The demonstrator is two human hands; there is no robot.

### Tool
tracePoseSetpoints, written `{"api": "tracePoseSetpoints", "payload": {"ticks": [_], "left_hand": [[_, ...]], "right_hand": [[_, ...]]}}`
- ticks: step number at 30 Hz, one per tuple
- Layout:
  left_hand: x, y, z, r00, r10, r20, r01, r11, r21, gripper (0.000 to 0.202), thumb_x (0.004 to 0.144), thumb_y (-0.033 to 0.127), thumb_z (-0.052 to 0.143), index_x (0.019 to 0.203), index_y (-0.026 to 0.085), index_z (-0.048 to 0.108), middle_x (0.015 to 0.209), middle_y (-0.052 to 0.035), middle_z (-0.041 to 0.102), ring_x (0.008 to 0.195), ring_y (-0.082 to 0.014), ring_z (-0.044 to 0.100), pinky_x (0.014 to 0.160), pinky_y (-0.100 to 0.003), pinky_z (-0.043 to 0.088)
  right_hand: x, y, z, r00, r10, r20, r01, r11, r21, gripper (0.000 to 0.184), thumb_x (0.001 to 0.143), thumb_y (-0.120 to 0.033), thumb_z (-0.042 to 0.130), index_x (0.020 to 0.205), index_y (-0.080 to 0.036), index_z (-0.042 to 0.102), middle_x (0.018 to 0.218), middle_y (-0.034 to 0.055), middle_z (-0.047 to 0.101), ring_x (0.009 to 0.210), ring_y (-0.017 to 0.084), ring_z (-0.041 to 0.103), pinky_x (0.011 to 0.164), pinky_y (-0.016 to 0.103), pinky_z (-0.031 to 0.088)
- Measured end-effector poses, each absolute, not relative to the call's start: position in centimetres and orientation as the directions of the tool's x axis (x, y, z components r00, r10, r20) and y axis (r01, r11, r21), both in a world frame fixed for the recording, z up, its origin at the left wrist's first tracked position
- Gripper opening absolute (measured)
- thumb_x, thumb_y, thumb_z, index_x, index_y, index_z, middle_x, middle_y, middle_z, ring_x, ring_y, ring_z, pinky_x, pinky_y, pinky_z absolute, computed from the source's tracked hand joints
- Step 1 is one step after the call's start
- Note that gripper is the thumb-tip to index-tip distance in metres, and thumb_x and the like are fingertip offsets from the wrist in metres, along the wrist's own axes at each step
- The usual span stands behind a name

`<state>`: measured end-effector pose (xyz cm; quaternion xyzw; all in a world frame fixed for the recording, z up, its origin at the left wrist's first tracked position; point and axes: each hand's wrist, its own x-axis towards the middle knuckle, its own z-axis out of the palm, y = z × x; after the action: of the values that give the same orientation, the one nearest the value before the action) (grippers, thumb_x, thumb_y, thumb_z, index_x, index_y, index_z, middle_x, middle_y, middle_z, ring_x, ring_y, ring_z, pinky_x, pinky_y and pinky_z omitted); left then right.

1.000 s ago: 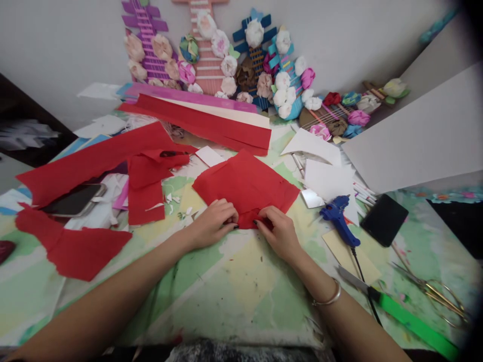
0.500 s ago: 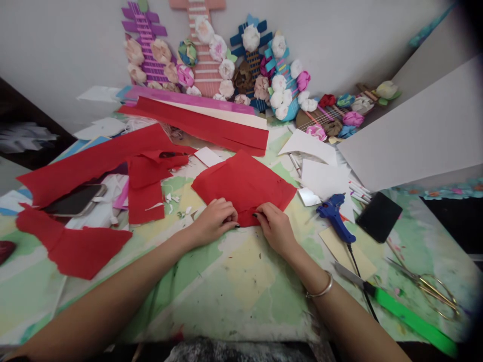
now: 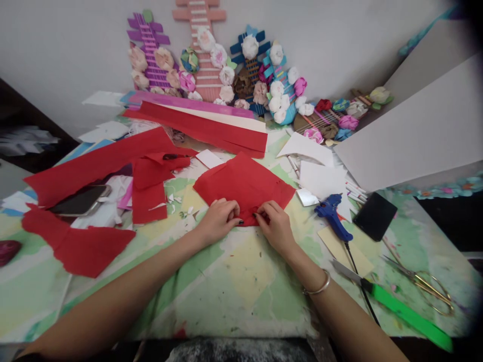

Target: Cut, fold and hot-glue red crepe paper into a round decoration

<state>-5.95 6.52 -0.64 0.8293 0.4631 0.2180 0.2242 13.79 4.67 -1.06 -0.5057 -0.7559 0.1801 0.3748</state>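
Observation:
A piece of red crepe paper lies on the patterned tablecloth in front of me, its far corner pointing toward the wall. My left hand is closed on its near edge, thumb and fingers pinched together. At the same edge, a little to the right, my right hand pinches the paper too. Between the two hands the near edge is folded and crumpled. My fingers partly cover the fold.
To the right lie a blue glue gun, a green-handled knife, gold scissors and a black flat object. Red paper scraps and a phone are left. Flower-decorated guitar shapes stand against the wall.
The paper's near edge between my hands is more crumpled and rolled than before. Both hands keep their pinch, with only slight finger movement. The camera view has shifted slightly.

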Motion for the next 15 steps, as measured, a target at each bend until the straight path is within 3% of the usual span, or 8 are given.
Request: {"api": "tracePoseSetpoints", "payload": {"ticks": [5, 8, 10, 12, 15], "left_hand": [[-6.7, 6.0, -0.7, 0.534, 0.809, 0.246, 0.626, -0.574, 0.528, 0.019, 0.081, 0.03, 0.065, 0.084, 0.018, 0.051, 0.074, -0.0008, 0.055, 0.073, -0.0175, 0.047, 0.067, -0.031, 0.037], [-6.8, 4.9, -0.3, 0.607, 0.72, 0.335, 0.615, -0.693, 0.376, 0.028, 0.081, 0.036, 0.064, 0.096, 0.015, 0.054, 0.088, -0.0074, 0.058, 0.081, -0.0212, 0.048, 0.072, -0.035, 0.039], [-6.3, 3.9, -0.1, 0.672, 0.638, 0.376, 0.603, -0.766, 0.222, 0.019, 0.086, 0.029, 0.058, 0.097, 0.014, 0.056, 0.092, -0.0103, 0.059, 0.084, -0.0229, 0.048, 0.073, -0.037, 0.039], [-5.5, 3.0, -0.1, 0.729, 0.551, 0.406, 0.574, -0.815, 0.076, 0.009, 0.089, 0.017, 0.05, 0.09, 0.014, 0.058, 0.085, -0.0094, 0.06, 0.081, -0.0221, 0.048, 0.071, -0.036, 0.038], [-4.3, 1.8, -0.3, 0.771, 0.452, 0.447, 0.545, -0.832, -0.099, 0.019, 0.088, 0.006, 0.044, 0.079, 0.014, 0.058, 0.072, -0.0068, 0.057, 0.072, -0.0199, 0.048, 0.064, -0.034, 0.036]], "right_hand": [[14.8, 3.6, 0.0, -0.259, 0.896, 0.36, 0.556, 0.444, -0.703, 0.008, 0.085, -0.016, 0.054, 0.079, -0.02, 0.055, 0.078, 0.0043, 0.059, 0.074, 0.018, 0.054, 0.068, 0.031, 0.044], [15.5, 2.1, 1.6, -0.448, 0.833, 0.326, 0.501, 0.536, -0.68, 0.008, 0.086, -0.016, 0.054, 0.08, -0.02, 0.056, 0.079, 0.0047, 0.062, 0.076, 0.018, 0.055, 0.069, 0.032, 0.045], [16.2, 1.1, 2.9, -0.523, 0.796, 0.303, 0.503, 0.576, -0.645, 0.007, 0.087, -0.017, 0.054, 0.082, -0.021, 0.058, 0.081, 0.005, 0.064, 0.079, 0.019, 0.057, 0.07, 0.032, 0.047], [17.8, 0.4, 3.9, -0.459, 0.823, 0.334, 0.586, 0.563, -0.583, 0.007, 0.088, -0.019, 0.053, 0.087, -0.022, 0.06, 0.085, 0.006, 0.065, 0.082, 0.02, 0.059, 0.073, 0.034, 0.048], [21.8, 0.2, 4.7, -0.151, 0.86, 0.487, 0.84, 0.371, -0.396, 0.009, 0.087, -0.022, 0.053, 0.09, -0.021, 0.061, 0.089, 0.0089, 0.067, 0.086, 0.024, 0.061, 0.078, 0.039, 0.048]]}}
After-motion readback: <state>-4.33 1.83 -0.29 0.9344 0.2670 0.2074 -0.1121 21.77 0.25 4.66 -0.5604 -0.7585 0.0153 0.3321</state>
